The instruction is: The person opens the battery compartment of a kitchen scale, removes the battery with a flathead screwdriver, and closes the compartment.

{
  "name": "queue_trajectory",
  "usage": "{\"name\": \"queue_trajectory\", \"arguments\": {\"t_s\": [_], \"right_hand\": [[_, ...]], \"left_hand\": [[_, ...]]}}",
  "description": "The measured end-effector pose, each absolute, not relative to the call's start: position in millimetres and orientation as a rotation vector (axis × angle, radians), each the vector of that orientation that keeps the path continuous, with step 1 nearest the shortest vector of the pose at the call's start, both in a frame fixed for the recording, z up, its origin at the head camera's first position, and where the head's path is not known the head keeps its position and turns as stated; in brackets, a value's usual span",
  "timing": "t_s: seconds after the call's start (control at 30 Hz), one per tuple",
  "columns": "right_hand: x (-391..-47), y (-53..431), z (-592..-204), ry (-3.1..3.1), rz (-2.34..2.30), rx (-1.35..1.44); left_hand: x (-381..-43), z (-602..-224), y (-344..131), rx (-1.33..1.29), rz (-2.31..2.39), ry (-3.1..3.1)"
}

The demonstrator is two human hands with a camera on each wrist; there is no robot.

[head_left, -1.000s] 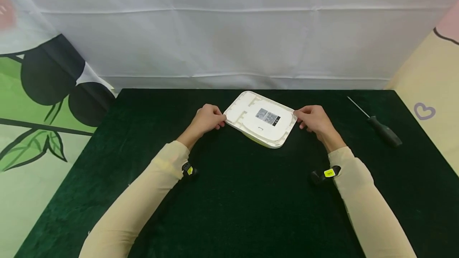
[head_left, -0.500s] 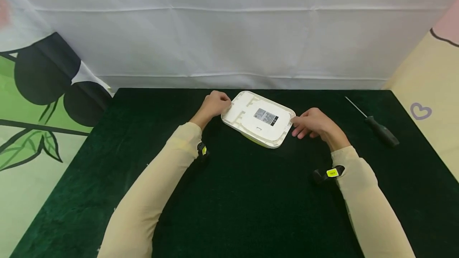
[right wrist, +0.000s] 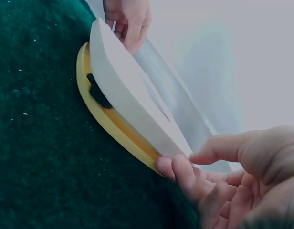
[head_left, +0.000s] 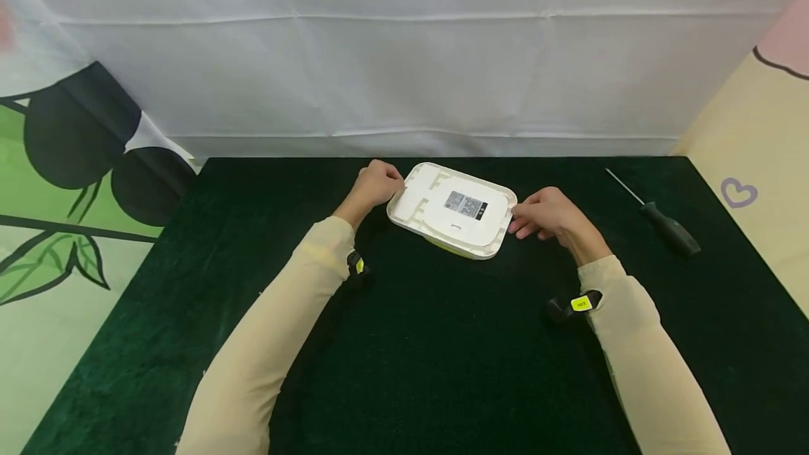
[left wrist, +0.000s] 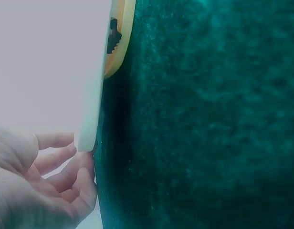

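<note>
A flat white plastic housing [head_left: 436, 220] with rounded corners and a printed label [head_left: 466, 205] lies near the back of the table. Its yellow lower part [right wrist: 119, 131] peeks out beneath, and a black toothed piece [right wrist: 97, 93] shows in the gap between the two. My left hand [head_left: 377, 182] pinches the white housing's left end; in the left wrist view its thumb and fingers meet at the rim. On the opposite end, my right hand [head_left: 548, 216] grips the rim between thumb and fingertips. Most of the yellow part is hidden under the white one.
To the right, a dark-handled screwdriver [head_left: 670, 227] lies on the dark green tablecloth [head_left: 417, 357]. A white cloth [head_left: 411, 76] hangs behind the table's back edge. Printed panels stand at both sides.
My left hand has moved up along the housing's left end, to nearer its back corner. My right hand has shifted slightly on its edge. The housing has barely moved.
</note>
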State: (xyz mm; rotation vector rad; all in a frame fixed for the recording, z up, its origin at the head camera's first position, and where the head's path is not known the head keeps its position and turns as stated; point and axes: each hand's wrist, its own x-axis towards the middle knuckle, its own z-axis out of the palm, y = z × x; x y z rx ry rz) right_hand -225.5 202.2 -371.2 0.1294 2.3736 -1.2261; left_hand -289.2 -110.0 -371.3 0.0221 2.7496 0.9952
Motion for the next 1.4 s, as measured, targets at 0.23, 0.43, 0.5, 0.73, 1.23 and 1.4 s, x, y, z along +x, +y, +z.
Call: {"name": "queue_trajectory", "arguments": {"t_s": [0.23, 0.43, 0.5, 0.73, 1.23, 1.4], "right_hand": [[-224, 196, -372, 2.475, -1.233, 0.142], [-225, 193, -375, 2.552, -1.233, 0.135], [-225, 193, -377, 2.571, -1.238, 0.123], [-226, 194, -386, 2.656, -1.302, 0.060], [-229, 193, -387, 2.659, -1.340, 0.033], [-228, 196, -385, 2.658, -1.333, 0.042]], "left_hand": [[-276, -372, -115, -0.009, 1.004, 2.715], [-264, -374, -117, 0.009, 1.011, 2.732], [-261, -375, -116, 0.014, 1.008, 2.753], [-250, -374, -113, -0.014, 1.004, 2.770], [-246, -383, -116, -0.104, 1.200, 2.763], [-245, -388, -113, -0.081, 1.262, 2.751]]}}
